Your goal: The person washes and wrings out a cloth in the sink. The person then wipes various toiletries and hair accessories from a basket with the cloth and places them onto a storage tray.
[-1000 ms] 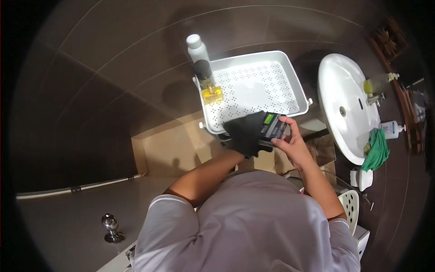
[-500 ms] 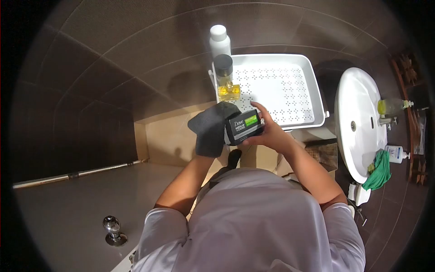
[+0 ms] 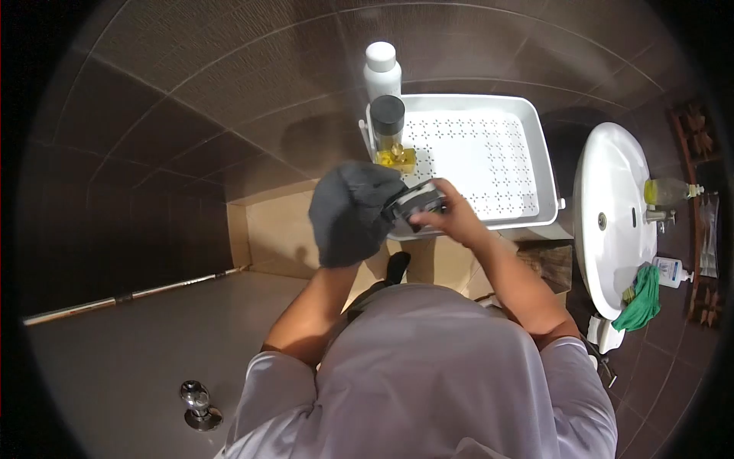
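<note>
My right hand (image 3: pixel 459 220) grips a black box of Dove Men+Care soap (image 3: pixel 417 200), fingers and thumb closed round its right end. A dark grey cloth (image 3: pixel 345 218) is draped over my left hand (image 3: pixel 337 274), hiding its fingers; only the wrist side shows. The cloth touches the left end of the box. Just beyond the hands, at the left edge of a white tray (image 3: pixel 541 168), are a small bottle with yellow liquid (image 3: pixel 397 159), a clear bottle with a dark cap (image 3: pixel 388 115) and a white bottle (image 3: pixel 382 73).
To the right is a white washbasin (image 3: pixel 600 260) with a green cloth (image 3: pixel 642 298) over its rim. A soap dispenser (image 3: pixel 669 271) and a yellow-green bottle (image 3: pixel 662 191) stand behind it. A chrome fitting (image 3: pixel 199 405) is at lower left.
The soap box has been turned in my right hand, so its front lettering no longer faces me. The grey cloth has shifted and bunched around my left hand.
</note>
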Available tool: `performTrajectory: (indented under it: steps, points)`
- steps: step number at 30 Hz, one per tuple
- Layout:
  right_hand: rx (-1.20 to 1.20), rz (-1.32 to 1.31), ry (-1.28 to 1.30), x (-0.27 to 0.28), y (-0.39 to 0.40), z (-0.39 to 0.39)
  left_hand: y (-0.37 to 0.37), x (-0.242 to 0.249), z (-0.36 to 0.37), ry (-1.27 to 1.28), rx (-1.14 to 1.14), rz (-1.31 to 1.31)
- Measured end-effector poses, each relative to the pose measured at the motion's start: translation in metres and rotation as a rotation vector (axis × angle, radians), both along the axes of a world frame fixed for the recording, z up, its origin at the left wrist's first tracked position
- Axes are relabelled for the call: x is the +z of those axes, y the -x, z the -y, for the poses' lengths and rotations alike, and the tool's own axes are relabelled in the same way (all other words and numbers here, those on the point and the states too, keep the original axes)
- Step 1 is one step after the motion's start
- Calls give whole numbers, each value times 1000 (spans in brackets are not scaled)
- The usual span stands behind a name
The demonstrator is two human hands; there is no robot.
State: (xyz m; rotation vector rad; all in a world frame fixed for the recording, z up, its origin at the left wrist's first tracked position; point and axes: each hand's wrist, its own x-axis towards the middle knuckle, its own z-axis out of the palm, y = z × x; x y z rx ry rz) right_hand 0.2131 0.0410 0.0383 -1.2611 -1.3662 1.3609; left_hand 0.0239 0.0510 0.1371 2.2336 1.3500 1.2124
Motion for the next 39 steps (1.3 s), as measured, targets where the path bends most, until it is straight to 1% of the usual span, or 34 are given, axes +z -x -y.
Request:
performTrajectory:
  steps: [1,2,4,5,6,7,8,10,12,13,14,16,17,19,21,23,26,28,30,31,33,34,35,36,37,38,39]
  points:
    - [-43,-167,204,6,-9,-5,1,4,-1,-86,46,41]
    - [-138,-98,230,6,-18,-14,6,-2,-3,-86,45,41]
    - [-314,30,193,-13,-38,-36,19,-16,-7,213,-72,222]
    - [-360,65,247,-17,-43,-49,18,-15,-2,215,-77,220]
    - [-407,98,300,-12,-45,-62,14,-5,6,400,-70,448]
    - [-415,96,300,-15,-45,-75,12,4,12,588,-62,675]
    - [-386,139,345,-20,-45,-88,13,11,13,590,-69,672]
    - [-359,180,390,-30,-44,-108,21,21,12,586,-29,103]
    - [-259,314,416,-38,-40,-123,39,-10,12,595,-15,123]
    - [-276,344,366,-39,-34,-126,46,-14,9,606,3,146]
    - [-278,343,369,-41,-32,-131,57,-11,5,608,1,144]
    - [-190,479,328,-43,-25,-138,65,18,-7,856,-405,-228]
    - [-236,401,374,-40,-20,-136,70,23,-10,934,-540,-326]
    - [-267,386,332,-43,-12,-135,84,27,-12,980,-536,-349]
    - [-301,368,288,-41,-7,-136,95,30,-10,946,-407,-310]
    - [-225,325,304,-34,-5,-135,105,33,-4,878,-245,-239]
    - [-207,295,355,-30,-7,-134,113,38,2,773,-56,-140]
    - [-219,274,358,-33,-8,-134,116,42,7,710,38,-78]
    - [-291,289,334,-33,-7,-131,115,45,9,657,94,-30]
    - [-325,285,338,-40,-9,-130,113,46,10,631,108,-10]
    - [-391,526,24,-57,-19,-122,105,49,10,590,111,20]
    - [-422,646,-137,-28,-21,-98,100,50,10,574,96,34]
    - [-412,470,-145,-18,-27,-77,94,50,8,558,81,43]
    - [-391,518,-281,-13,-37,-52,85,50,6,552,54,55]
    - [-290,313,-140,17,-51,-20,75,48,4,550,19,62]
    - [-230,373,-149,36,-67,16,62,47,0,555,-31,74]
    - [-231,435,-209,39,-91,49,51,45,1,559,-69,82]
